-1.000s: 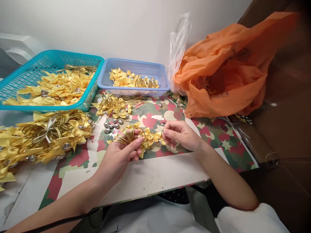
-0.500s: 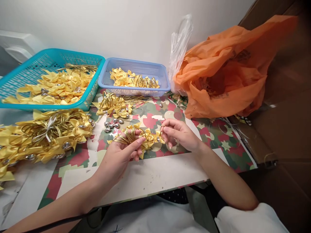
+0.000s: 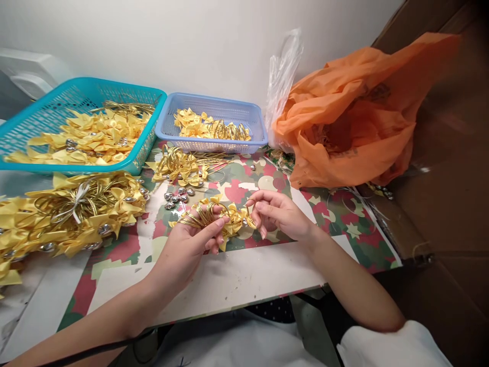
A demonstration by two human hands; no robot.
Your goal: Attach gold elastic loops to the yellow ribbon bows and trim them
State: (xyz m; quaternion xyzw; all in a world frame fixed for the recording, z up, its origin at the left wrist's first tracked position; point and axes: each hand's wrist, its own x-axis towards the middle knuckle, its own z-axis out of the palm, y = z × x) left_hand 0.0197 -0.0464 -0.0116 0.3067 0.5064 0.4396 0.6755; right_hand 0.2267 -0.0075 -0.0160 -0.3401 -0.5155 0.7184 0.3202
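Observation:
Looped gold cords (image 3: 199, 217) are gathered in my left hand (image 3: 193, 244), its fingers wrapped round them. Yellow ribbon bows (image 3: 232, 235) hang from these cords, over the patterned table cover. To their right, my right hand (image 3: 282, 218) is closed, thumb against forefinger, on a thin gold cord (image 3: 250, 202). Close below its fingertips is a yellow bow with a small silver bell (image 3: 245, 222). Several loose silver bells (image 3: 179, 197) lie just beyond my left hand. Behind them sits a pile of yellow bows with gold loops (image 3: 178, 165).
A teal basket (image 3: 139, 153) and a blue basket (image 3: 214, 142) hold yellow bows. A tied bundle of bows (image 3: 76, 214) lies at left. An orange bag (image 3: 355, 168) and a clear plastic bag (image 3: 280, 86) stand at back right. Cardboard (image 3: 451, 204) borders the right side.
My right hand has shifted slightly left, toward my left hand, with the thin cord still pinched. My left hand stays nearly in place round the cords.

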